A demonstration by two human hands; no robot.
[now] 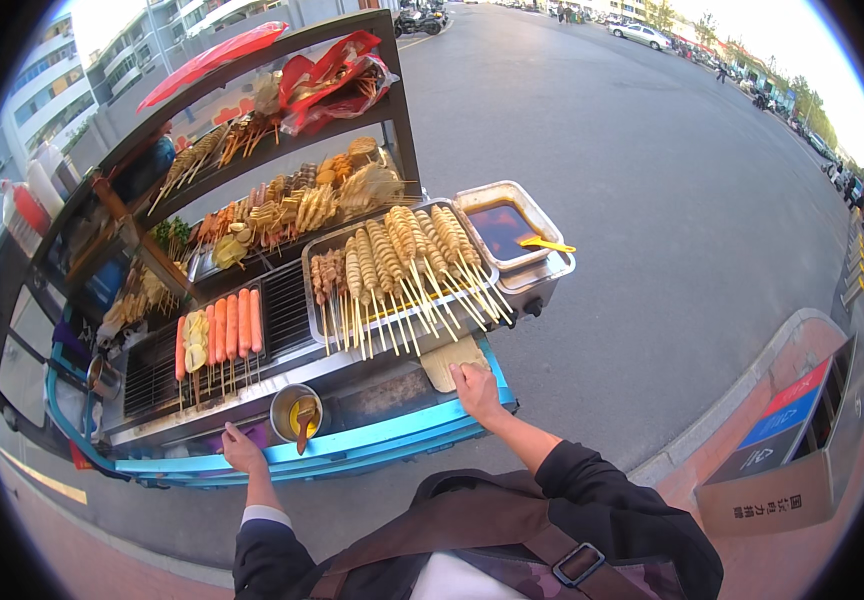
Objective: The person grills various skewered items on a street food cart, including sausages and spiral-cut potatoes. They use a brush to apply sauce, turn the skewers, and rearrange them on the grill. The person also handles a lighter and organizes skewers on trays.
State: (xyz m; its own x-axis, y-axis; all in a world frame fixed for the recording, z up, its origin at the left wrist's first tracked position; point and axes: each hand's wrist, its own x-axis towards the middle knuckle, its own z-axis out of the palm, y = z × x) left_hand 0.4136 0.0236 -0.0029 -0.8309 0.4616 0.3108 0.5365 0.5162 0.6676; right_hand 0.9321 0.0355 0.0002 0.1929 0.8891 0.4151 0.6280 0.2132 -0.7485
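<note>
My right hand (478, 390) grips the near edge of a flat cardboard piece (453, 363) at the cart's right front corner. My left hand (243, 450) is at the blue front rail (372, 433), fingers curled; whether it holds anything is hidden. Between them a metal cup (279, 411) holds yellow liquid and a wooden-handled brush (303, 429). Pink sausages (232, 324) and skewered pale slices (196, 337) lie on the grill grate (288, 300). To their right, a metal tray (315, 330) carries several spiral-cut skewers (379, 255) and brown meat skewers (327, 274).
A sauce pan (544, 206) with a yellow-handled brush (548, 244) stands at the cart's right end. Shelves (406, 97) behind the grill hold more skewers (316, 208) and red plastic bags (327, 82). Waste bins (769, 487) bearing writing stand at right, by a kerb (732, 405).
</note>
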